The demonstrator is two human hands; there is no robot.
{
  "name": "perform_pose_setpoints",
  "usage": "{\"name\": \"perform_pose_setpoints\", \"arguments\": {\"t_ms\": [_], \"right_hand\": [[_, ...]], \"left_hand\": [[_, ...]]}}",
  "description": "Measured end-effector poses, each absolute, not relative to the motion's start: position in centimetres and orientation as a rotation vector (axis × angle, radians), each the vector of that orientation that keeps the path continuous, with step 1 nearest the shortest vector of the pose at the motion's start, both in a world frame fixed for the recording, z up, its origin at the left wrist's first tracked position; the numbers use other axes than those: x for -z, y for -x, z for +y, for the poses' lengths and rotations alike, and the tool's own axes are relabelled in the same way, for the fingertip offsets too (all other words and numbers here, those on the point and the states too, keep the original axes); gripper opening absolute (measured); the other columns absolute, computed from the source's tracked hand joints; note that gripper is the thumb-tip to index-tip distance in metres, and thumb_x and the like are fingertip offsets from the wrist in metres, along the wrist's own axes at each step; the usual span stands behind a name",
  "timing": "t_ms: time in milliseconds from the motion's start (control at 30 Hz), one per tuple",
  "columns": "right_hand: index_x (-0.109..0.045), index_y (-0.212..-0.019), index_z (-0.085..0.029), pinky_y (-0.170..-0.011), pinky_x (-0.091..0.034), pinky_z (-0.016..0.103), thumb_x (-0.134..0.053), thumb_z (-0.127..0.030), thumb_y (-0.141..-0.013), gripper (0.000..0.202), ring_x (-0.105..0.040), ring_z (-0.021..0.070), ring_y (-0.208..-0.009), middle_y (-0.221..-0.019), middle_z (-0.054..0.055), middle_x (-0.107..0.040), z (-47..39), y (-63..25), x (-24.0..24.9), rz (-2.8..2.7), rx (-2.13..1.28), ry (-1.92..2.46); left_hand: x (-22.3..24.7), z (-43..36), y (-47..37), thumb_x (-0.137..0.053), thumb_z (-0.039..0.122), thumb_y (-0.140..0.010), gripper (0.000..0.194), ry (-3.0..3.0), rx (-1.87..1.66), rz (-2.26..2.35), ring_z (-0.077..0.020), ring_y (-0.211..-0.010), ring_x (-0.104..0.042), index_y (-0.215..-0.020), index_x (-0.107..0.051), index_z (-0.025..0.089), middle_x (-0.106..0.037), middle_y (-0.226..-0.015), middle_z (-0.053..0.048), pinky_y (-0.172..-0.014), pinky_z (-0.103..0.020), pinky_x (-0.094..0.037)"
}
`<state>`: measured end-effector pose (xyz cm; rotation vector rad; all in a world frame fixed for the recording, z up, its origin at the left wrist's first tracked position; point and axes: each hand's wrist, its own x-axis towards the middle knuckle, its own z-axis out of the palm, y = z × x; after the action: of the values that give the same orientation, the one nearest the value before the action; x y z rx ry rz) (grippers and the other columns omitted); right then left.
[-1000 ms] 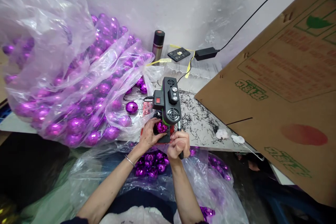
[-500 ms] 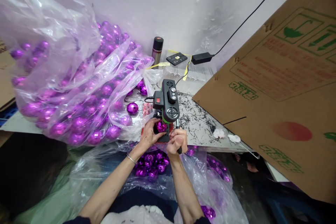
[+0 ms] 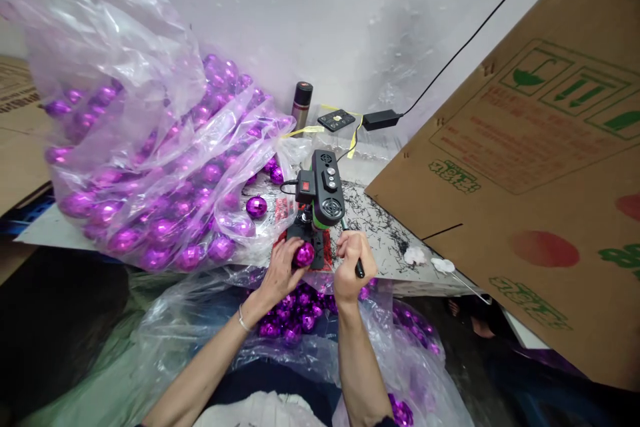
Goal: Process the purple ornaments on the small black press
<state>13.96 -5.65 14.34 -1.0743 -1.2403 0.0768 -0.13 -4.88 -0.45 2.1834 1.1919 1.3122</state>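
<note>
My left hand is closed around a shiny purple faceted bauble, just in front of a small black bench drill press. Fingers of my right hand wrap round the press's lever handle, whose black tip sticks out below the fist. Under the machine head is its dark base with red beside it. The tool end beneath the head is hidden from above. Another purple bauble lies on the table left of the machine.
A clear plastic bag full of purple baubles covers the table's left. More baubles lie in plastic at my lap. Black shavings litter the right, near a large cardboard box. A dark bottle and power adapter stand behind.
The bauble in my left hand has come out from under the machine head toward me. My right hand has swung the lever handle outward to the right. The view has shifted slightly.
</note>
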Motion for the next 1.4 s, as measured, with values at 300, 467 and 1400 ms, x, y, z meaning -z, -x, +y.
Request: {"name": "perform_pose_setpoints", "arguments": {"t_ms": [300,467,1400], "right_hand": [[-0.052,-0.07,-0.023,-0.056,-0.041,0.027,-0.049,-0.026,-0.113,0.043,-0.054,0.0112,-0.057,-0.067,-0.004,-0.055,-5.3,-13.3,-11.9,-1.202,-0.013,0.973],[-0.052,-0.071,-0.023,-0.059,-0.044,0.028,-0.047,-0.022,-0.113,0.042,-0.059,0.0122,-0.064,-0.07,-0.003,-0.059,-5.4,-13.5,-11.7,-1.244,-0.015,0.977],[-0.054,-0.073,-0.024,-0.062,-0.045,0.032,-0.048,-0.022,-0.112,0.039,-0.06,0.014,-0.066,-0.066,-0.003,-0.056,-5.2,-14.4,-15.4,-1.338,0.0,1.014]], "left_hand": [[-5.1,-2.0,6.6,-0.059,0.033,-0.11,0.042,-2.175,-1.435,1.57,-0.0354,-0.133,-0.071,-0.15,-0.059,0.024,-0.074,-0.14,-0.018,-0.117,-0.056,-0.056],[-6.5,5.9,8.5,-0.079,0.031,-0.096,0.043,-2.13,-0.907,1.895,-0.0417,-0.113,-0.074,-0.136,-0.069,0.019,-0.076,-0.119,-0.019,-0.107,-0.061,-0.056],[-4.3,-3.1,2.7,-0.087,0.067,-0.08,0.071,-1.114,-1.148,1.177,-0.0268,-0.103,-0.08,-0.133,-0.07,0.022,-0.081,-0.118,-0.009,-0.091,-0.04,-0.067]]}}
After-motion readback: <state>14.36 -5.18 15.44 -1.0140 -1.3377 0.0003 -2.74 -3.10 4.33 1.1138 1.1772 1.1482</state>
